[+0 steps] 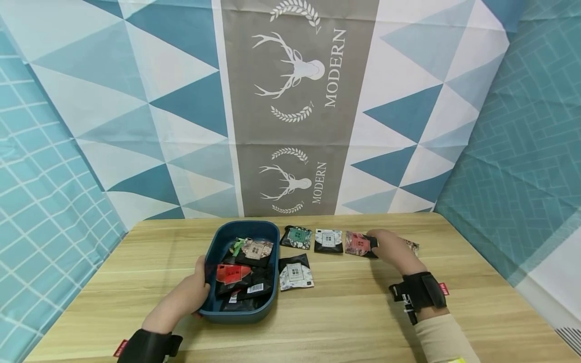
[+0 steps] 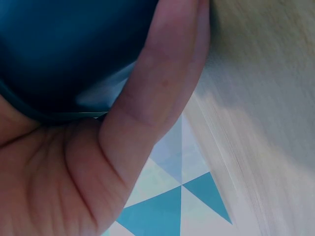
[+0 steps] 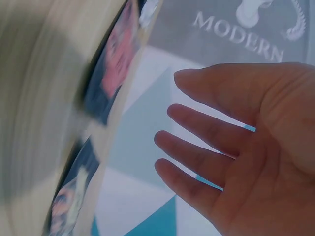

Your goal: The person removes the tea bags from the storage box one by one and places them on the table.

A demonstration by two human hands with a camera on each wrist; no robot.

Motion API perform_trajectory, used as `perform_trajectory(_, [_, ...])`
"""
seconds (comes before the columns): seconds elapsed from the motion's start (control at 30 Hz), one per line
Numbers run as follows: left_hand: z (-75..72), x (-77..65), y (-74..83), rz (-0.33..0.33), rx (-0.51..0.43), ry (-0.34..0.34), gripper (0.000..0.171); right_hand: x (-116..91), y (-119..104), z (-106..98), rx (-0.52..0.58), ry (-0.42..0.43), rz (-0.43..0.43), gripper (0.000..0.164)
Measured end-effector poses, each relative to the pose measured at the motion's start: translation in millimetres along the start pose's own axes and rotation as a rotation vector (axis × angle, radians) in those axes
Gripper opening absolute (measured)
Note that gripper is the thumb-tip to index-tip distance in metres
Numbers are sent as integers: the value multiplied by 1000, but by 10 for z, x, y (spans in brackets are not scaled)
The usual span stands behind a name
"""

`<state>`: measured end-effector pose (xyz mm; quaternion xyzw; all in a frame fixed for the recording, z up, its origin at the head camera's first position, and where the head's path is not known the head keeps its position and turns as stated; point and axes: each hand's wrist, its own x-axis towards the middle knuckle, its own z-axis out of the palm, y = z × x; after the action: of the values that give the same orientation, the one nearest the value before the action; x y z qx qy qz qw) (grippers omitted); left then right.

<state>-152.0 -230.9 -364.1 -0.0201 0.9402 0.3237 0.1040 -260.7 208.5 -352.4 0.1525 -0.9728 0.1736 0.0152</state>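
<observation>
A dark blue plastic bin [image 1: 236, 317] stands left of the table's middle, and my left hand [image 1: 183, 295] grips its left wall. In the left wrist view, a finger [image 2: 152, 78] lies along the bin's side. Inside are several small packets, among them a red one [image 1: 232, 274] and a beige one [image 1: 256, 249]. My right hand [image 1: 395, 249] hovers over the right end of a row of packets, holding nothing, its fingers apart in the right wrist view. Nearest to it are a red-and-black packet [image 1: 357, 244] and another packet [image 1: 412, 245], partly hidden behind the hand.
Left of the red-and-black packet lie a white-and-black packet [image 1: 329, 239] and a green-labelled one [image 1: 297, 237]. A white packet [image 1: 296, 273] lies beside the bin's right wall. A patterned cloth [image 1: 290, 176] hangs behind the wooden table [image 1: 345, 312].
</observation>
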Motion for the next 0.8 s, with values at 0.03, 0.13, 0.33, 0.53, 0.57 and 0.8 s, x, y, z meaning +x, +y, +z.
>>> perform_trajectory(0.03, [1,1,5,2,3,0,67,3,-42,9,4,3,-10,41])
perform_trajectory(0.13, [4,2,21,2,9,2,67,14,-170,39,21,6,-40,41])
perform_trajectory(0.33, [22,17,28,9,22,6,67,17,-539,120,-28,11,-151,40])
perform_trajectory(0.53, [20,31,4,-11,25,9,66,22,-1126,197,-48,-62,-327,41])
perform_trajectory(0.57, [17,29,2,-14,26,9,66,22,-1231,204,-23,-90,-359,41])
perform_trajectory(0.8, [20,35,-3,-18,17,3,66,20,-1822,313,-31,-198,-558,37])
